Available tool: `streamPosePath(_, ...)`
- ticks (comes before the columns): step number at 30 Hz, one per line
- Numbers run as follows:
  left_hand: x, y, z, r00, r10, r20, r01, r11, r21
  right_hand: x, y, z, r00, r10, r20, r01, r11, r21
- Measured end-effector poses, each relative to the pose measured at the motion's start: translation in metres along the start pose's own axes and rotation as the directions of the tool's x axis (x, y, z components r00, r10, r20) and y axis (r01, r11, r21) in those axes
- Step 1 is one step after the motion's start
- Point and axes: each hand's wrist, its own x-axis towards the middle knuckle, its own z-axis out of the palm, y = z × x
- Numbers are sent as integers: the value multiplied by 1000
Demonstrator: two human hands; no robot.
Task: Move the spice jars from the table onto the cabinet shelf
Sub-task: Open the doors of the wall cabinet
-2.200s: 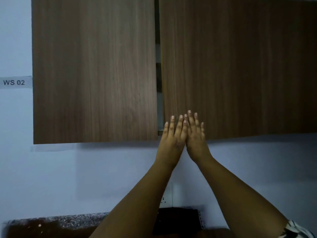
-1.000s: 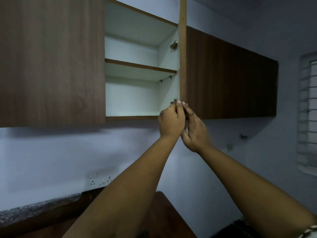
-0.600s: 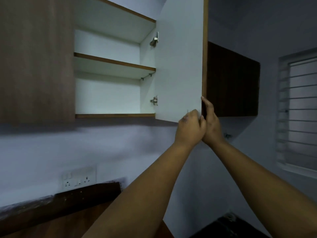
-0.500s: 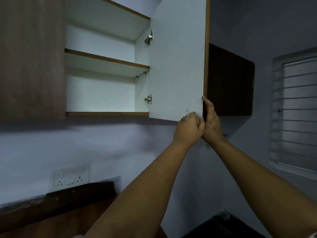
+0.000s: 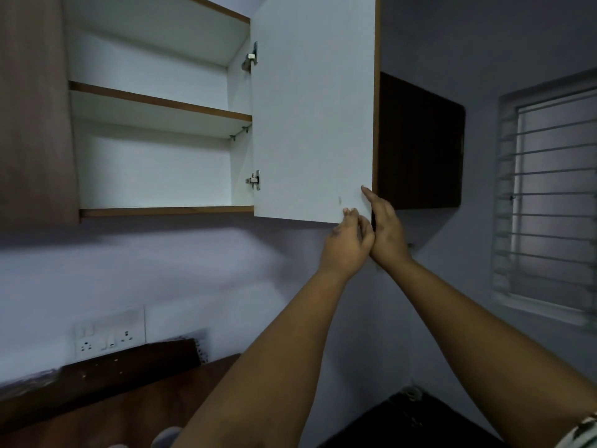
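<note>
Head view, left hand (image 5: 347,245) and right hand (image 5: 386,226) together gripping lower corner of open cabinet door (image 5: 313,108), cabinet shelf (image 5: 161,106) bare, spice jars out of sight, tabletop (image 5: 106,415) below.

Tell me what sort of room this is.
Probably a kitchen: a wall cabinet with its door open, a socket panel above a counter, and a barred window.

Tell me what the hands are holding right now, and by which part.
Both the left hand and right hand grip the white-faced wooden cabinet door at its lower free corner. No jar is held.
</note>
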Motion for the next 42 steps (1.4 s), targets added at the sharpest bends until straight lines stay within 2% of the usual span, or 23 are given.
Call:
streamPosePath(2, -3, -5, -3, 1000, 3, 2, -3, 1000, 14, -2, -5, 6, 1000, 5, -1, -5, 998, -60)
streamPosePath(4, -6, -10, -10, 1000, 14, 6, -14, 1000, 28, -4, -15, 14, 995, 2, -95, -23, 976, -218)
streamPosePath(6, -10, -17, -21, 1000, 3, -17, -2, 999, 50, -5, -28, 24, 981, -67, -183, -11, 919, -393)
streamPosePath(8, -13, -28, -35, 995, -7, -95, 15, 996, 89, -1, -43, 34, 975, -103, -198, 11, 907, -421)
streamPosePath(13, -26, -60, -87, 958, 75, -277, 33, 929, 368, 5, -78, 71, 983, -108, -146, 56, 945, -323)
streamPosePath(16, -42, -83, -122, 954, 111, -278, 60, 839, 540, 4, -98, 100, 988, -106, -110, 74, 962, -263)
streamPosePath(19, -58, -108, -164, 955, 93, -280, 113, 762, 638, 3, -125, 134, 993, -104, -60, 91, 978, -188)
streamPosePath(22, -72, -132, -209, 946, 58, -320, 191, 696, 692, 2, -159, 173, 992, -125, -8, 123, 987, -101)
streamPosePath(29, -94, -202, -324, 939, 18, -344, 276, 557, 783, 10, -239, 279, 972, -229, 49, 228, 973, 38)
streamPosePath(35, -96, -272, -418, 945, -1, -326, 295, 425, 856, 28, -300, 374, 973, -221, 65, 214, 972, 102)
streamPosePath(39, -92, -322, -453, 958, -42, -282, 280, 322, 904, 40, -322, 423, 937, -333, 103, 329, 943, 55)
streamPosePath(42, -84, -351, -471, 962, -89, -257, 272, 271, 923, 53, -330, 451, 951, -286, 119, 273, 955, 111)
